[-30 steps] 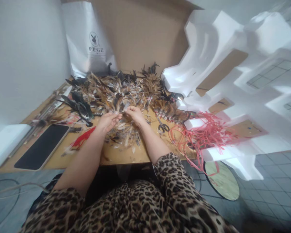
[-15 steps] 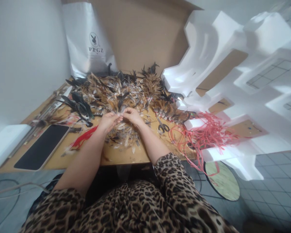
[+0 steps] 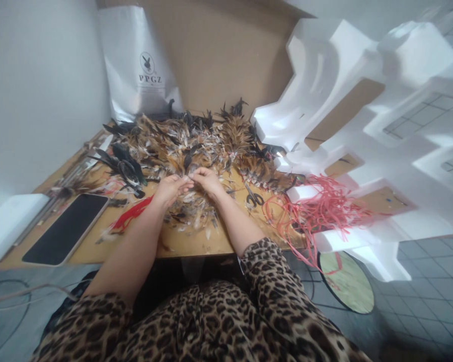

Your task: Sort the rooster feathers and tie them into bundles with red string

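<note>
My left hand [image 3: 170, 190] is closed in a pinch on the quill ends of a few feathers [image 3: 184, 162], brown and dark, which fan upward from the fingertips. Against it, my right hand [image 3: 207, 180] pinches at the same quill ends, its fingertips meeting the left ones. The exact grip point is small and partly hidden by the fingers. Behind both hands spreads a big heap of brown and black feathers [image 3: 151, 138]. Loose small feathers [image 3: 196, 216] lie on the table below my wrists. Red ribbon strips [image 3: 130, 213] lie beside my left forearm.
Black-handled scissors [image 3: 254, 199] lie right of my right hand. A phone [image 3: 66, 229] and a white box [image 3: 13, 226] sit at left. Tangled red ribbons [image 3: 324, 206] hang over white foam packing [image 3: 392, 151] at right. A white bag [image 3: 136, 60] stands behind; a round stool [image 3: 345, 281] is below.
My right hand has shifted slightly left and its fingertips have closed in against the left hand's. The feathers between them have turned a little, a dark one now standing more upright.
</note>
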The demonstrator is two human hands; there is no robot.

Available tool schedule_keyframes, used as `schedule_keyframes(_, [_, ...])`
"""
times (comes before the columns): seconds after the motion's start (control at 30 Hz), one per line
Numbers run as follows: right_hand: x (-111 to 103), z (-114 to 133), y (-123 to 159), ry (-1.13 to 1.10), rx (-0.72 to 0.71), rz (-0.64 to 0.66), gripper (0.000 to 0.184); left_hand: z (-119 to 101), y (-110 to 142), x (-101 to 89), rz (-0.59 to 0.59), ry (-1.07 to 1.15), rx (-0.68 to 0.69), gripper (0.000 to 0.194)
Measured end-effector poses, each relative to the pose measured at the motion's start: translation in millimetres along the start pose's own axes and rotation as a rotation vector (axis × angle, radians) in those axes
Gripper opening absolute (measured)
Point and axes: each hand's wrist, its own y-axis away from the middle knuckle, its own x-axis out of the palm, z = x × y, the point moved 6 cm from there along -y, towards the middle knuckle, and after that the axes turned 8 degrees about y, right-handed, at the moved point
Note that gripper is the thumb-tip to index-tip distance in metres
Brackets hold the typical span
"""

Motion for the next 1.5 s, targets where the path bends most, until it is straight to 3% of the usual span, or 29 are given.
schedule_keyframes(0.27, [5.2, 0.2, 3.6, -0.083, 0.062, -0.064, 0.03, -1.2, -3.4, -2.9, -0.041, 0.026, 0.034, 0.015])
schedule_keyframes(0.53, [4.7, -1.6, 2.9, -0.111, 0.067, -0.077, 0.032, 0.4, -3.7, -3.5, -0.001, 0.044, 0.008, 0.017])
schedule_keyframes(0.87, [5.6, -3.3, 2.9, -0.16, 0.129, 0.088, 0.035, -2.6, 1.6, 2.8, 0.115, -0.07, -0.038, 0.019])
schedule_keyframes(1.23, [4.2, 10.8, 9.6, 0.198, -0.002, 0.166, 0.038, 3.1, -0.5, 3.6, 0.169, -0.312, 0.01, 0.024])
schedule_keyframes(1.37, [3.9, 7.7, 7.9, 0.156, 0.0, 0.161, 0.039, 2.9, 1.8, 6.6, 0.206, -0.353, -0.001, 0.024])
schedule_keyframes(1.5, [7.8, 2.9, 8.2, 0.05, 0.04, 0.235, 0.038, 3.4, 3.3, 7.5, 0.238, -0.371, -0.028, 0.022])
